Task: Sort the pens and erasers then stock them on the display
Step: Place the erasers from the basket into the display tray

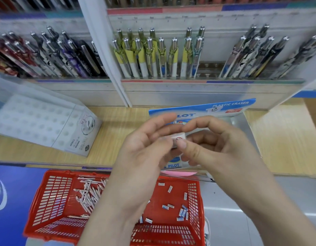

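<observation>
A small white eraser [178,138] is pinched between my left hand [144,148] and my right hand [215,144], held just above a blue and white eraser display box [215,108] on the wooden shelf. Below, a red basket [52,197] holds a heap of white pens [90,192] on its left side and several loose erasers [183,211] scattered on its right. My forearms hide part of the basket's middle.
Rows of pens stand in the display racks behind: yellow-and-white ones [153,57] in the centre, patterned ones at the left [47,55] and right [260,55]. A clear empty pen tray [43,121] lies tilted on the wooden shelf at the left.
</observation>
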Demonstrator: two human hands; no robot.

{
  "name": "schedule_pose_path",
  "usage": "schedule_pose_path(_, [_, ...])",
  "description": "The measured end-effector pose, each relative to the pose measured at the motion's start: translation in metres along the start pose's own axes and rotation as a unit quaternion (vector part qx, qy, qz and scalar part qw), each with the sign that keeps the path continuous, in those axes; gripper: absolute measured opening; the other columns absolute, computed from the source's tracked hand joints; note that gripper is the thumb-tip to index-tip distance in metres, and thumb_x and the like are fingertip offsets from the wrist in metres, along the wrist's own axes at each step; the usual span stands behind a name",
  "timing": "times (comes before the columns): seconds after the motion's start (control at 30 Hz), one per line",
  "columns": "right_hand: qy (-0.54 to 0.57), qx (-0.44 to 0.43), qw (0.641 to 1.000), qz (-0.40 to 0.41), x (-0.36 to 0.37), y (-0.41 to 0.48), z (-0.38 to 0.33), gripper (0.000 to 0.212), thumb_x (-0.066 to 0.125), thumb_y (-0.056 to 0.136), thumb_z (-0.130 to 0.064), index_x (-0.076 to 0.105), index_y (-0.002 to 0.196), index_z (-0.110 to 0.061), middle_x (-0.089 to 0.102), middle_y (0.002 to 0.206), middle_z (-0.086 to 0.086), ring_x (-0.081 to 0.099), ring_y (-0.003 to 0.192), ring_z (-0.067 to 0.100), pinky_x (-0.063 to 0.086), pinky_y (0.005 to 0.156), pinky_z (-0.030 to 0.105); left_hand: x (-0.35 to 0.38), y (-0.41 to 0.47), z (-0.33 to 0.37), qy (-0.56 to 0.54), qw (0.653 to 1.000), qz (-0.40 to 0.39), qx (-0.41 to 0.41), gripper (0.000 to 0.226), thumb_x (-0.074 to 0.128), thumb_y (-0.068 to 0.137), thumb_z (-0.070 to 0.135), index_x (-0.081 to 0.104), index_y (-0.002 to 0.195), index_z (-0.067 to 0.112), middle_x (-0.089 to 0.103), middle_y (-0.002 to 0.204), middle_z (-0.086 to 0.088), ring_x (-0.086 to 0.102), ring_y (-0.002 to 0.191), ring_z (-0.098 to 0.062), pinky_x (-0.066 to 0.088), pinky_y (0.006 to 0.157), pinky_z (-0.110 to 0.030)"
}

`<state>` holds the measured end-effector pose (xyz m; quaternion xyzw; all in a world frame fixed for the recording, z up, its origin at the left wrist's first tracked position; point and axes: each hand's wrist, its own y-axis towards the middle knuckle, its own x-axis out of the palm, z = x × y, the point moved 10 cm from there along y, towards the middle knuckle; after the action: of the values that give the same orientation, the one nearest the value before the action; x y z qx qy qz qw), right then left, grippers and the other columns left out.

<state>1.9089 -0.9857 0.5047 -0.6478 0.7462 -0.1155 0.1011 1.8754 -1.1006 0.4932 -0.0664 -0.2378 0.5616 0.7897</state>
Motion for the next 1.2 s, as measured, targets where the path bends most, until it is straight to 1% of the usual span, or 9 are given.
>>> schedule_pose_path(0.07, [0.016,-0.008,0.999,0.037,-0.011,0.000,0.002,0.020,0.072,0.068,-0.030,0.069,0.088,-0.026,0.072,0.074,0.005,0.067,0.063,0.014,0.052,0.061,0.020,0.006,-0.003,0.001,0.022,0.999,-0.039,0.008,0.041,0.052,0.080,0.000,0.063,0.116,0.017,0.070,0.112,-0.003,0.064,0.109,-0.018,0.052,0.090,-0.028])
schedule_pose_path(0.13, [0.029,-0.005,0.998,0.062,-0.020,0.000,0.004,0.017,0.072,0.070,-0.026,0.070,0.086,-0.022,0.071,0.070,0.006,0.065,0.059,0.012,0.051,0.058,0.019,0.004,-0.004,0.008,0.119,0.991,-0.023,0.049,0.039,0.057,0.086,-0.007,0.066,0.110,0.023,0.071,0.108,0.004,0.064,0.107,-0.011,0.052,0.089,-0.025])
schedule_pose_path(0.2, [0.034,0.002,0.997,0.075,-0.027,0.001,0.008,0.014,0.073,0.073,-0.022,0.069,0.087,-0.020,0.071,0.069,0.006,0.065,0.058,0.012,0.051,0.056,0.020,-0.006,-0.003,0.013,0.177,0.980,0.040,0.079,0.029,0.065,0.082,-0.002,0.072,0.095,0.023,0.074,0.093,0.005,0.069,0.091,-0.010,0.054,0.080,-0.022])
schedule_pose_path(0.37, [-0.020,-0.018,0.999,0.038,-0.027,0.001,0.006,0.028,0.075,0.075,-0.010,0.071,0.096,-0.028,0.071,0.080,0.004,0.065,0.071,0.024,0.053,0.066,0.029,-0.016,-0.003,0.012,0.167,0.977,0.113,0.070,0.010,0.072,0.066,0.026,0.076,0.074,0.022,0.072,0.065,-0.004,0.067,0.057,-0.011,0.052,0.056,-0.016])
schedule_pose_path(0.57, [-0.158,-0.063,0.983,0.064,-0.034,0.008,-0.001,0.013,0.074,0.077,-0.024,0.071,0.084,-0.034,0.069,0.081,-0.011,0.063,0.075,0.005,0.051,0.069,0.025,-0.013,0.004,0.007,0.209,0.968,0.134,0.040,0.028,0.062,0.074,0.041,0.071,0.066,0.016,0.064,0.053,-0.003,0.054,0.043,-0.008,0.045,0.043,-0.019])
schedule_pose_path(0.7, [-0.164,-0.054,0.981,0.085,-0.039,0.014,0.004,0.007,0.072,0.081,-0.022,0.069,0.082,-0.029,0.069,0.073,-0.005,0.064,0.066,0.013,0.055,0.072,0.042,-0.021,0.004,0.024,0.383,0.898,0.184,0.119,0.030,0.060,0.081,0.049,0.069,0.065,0.026,0.061,0.053,0.007,0.049,0.045,-0.004,0.039,0.047,-0.020])
schedule_pose_path(0.8, [-0.260,-0.038,0.955,0.140,-0.053,0.021,0.009,0.010,0.074,0.080,-0.022,0.065,0.078,-0.027,0.066,0.067,-0.011,0.063,0.065,0.006,0.055,0.069,0.033,-0.038,0.002,0.028,0.438,0.859,0.228,0.138,0.008,0.068,0.078,0.037,0.065,0.070,0.036,0.060,0.067,0.009,0.053,0.060,-0.001,0.040,0.056,-0.015])
schedule_pose_path(0.97, [-0.345,-0.043,0.924,0.162,-0.046,0.028,0.007,0.006,0.071,0.082,-0.022,0.072,0.086,-0.025,0.070,0.078,-0.014,0.065,0.075,0.009,0.054,0.076,0.034,-0.043,0.004,0.014,0.432,0.869,0.210,0.116,0.020,0.074,0.076,0.023,0.070,0.092,0.036,0.065,0.076,0.014,0.060,0.069,0.003,0.042,0.062,-0.004])
schedule_pose_path(1.2, [-0.331,-0.038,0.928,0.170,-0.044,0.030,0.006,0.005,0.071,0.079,-0.021,0.072,0.083,-0.024,0.072,0.082,-0.009,0.066,0.083,0.015,0.053,0.080,0.038,-0.041,0.008,0.013,0.437,0.866,0.204,0.134,0.020,0.074,0.076,0.020,0.071,0.086,0.036,0.059,0.081,0.017,0.058,0.070,0.000,0.043,0.064,-0.006])
